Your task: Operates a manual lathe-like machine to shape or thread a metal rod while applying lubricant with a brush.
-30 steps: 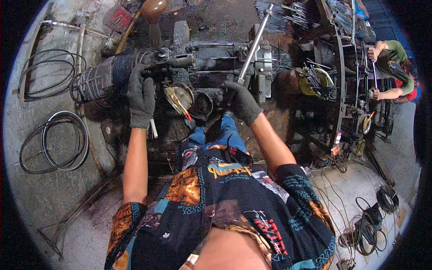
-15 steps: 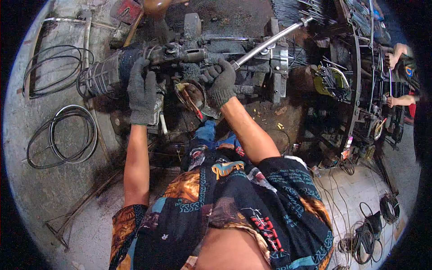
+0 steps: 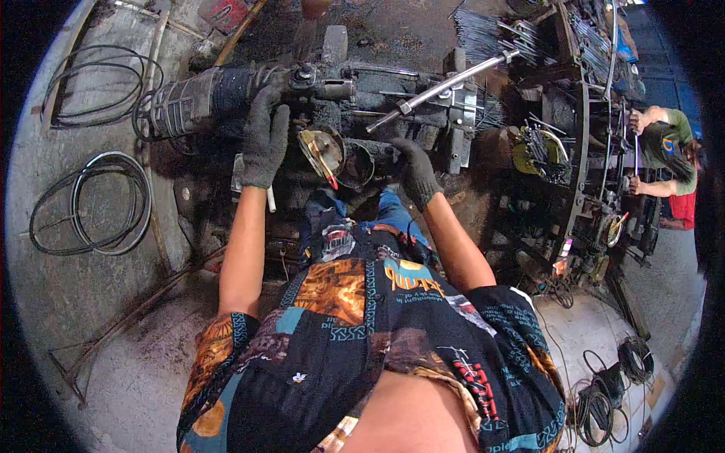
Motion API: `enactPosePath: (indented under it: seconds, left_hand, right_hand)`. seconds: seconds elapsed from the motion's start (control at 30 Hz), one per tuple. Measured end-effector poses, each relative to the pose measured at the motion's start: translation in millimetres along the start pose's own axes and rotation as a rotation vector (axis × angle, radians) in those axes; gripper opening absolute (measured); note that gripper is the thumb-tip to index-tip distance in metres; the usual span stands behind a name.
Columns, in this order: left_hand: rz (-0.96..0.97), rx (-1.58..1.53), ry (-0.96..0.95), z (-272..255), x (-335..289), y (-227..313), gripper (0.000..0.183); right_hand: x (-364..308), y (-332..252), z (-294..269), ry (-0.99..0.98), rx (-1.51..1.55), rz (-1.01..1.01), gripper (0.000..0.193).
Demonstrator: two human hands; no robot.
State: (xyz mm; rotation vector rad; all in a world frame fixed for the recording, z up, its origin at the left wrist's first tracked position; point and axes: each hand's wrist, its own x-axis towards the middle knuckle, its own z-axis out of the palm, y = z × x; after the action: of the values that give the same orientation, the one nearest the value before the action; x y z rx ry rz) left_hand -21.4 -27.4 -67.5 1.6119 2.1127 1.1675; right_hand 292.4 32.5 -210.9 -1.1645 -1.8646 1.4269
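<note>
My left hand (image 3: 266,143), in a dark grey glove, lies against the near side of a grimy machine by its metal chuck-like end (image 3: 332,89). Its fingers are stretched out and the thumb stands apart. My right hand (image 3: 417,174), gloved alike, is low at the machine's front edge, beside a dark round can (image 3: 356,164); its fingertips merge with the dark parts, so their grip is unclear. A long steel rod (image 3: 461,79) with a collar lies slanting across the machine, apart from both hands. Between my hands sits a shallow round tin (image 3: 323,151) with a red-tipped brush (image 3: 326,170) in it.
A ribbed motor housing (image 3: 177,109) forms the machine's left end. Coiled cables (image 3: 91,204) lie on the left floor. Bundles of thin rods (image 3: 483,45) and a yellow bucket (image 3: 532,155) of metal pieces are at right. Beyond a frame, another person's hands (image 3: 638,151) grip a bar.
My right hand has let go of the steel rod and come down toward the machine's front edge. The rod now rests on the machine. The view has shifted somewhat.
</note>
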Motion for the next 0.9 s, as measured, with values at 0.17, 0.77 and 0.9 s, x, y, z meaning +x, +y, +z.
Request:
enactPosePath:
  seconds: [0.17,0.77,0.9]
  left_hand:
    - [-0.082,0.011,0.034,-1,-18,-30,0.044]
    - [0.158,-0.035,-0.249,-12,45,-83,0.047]
    - [0.144,-0.157,-0.260,-2,70,-62,0.048]
  right_hand:
    - [-16,-36,37,-0.157,0.021,0.358,0.037]
    - [-2,-67,159,-0.062,-0.182,0.488,0.053]
    - [-16,-53,122,0.203,-0.043,0.512,0.039]
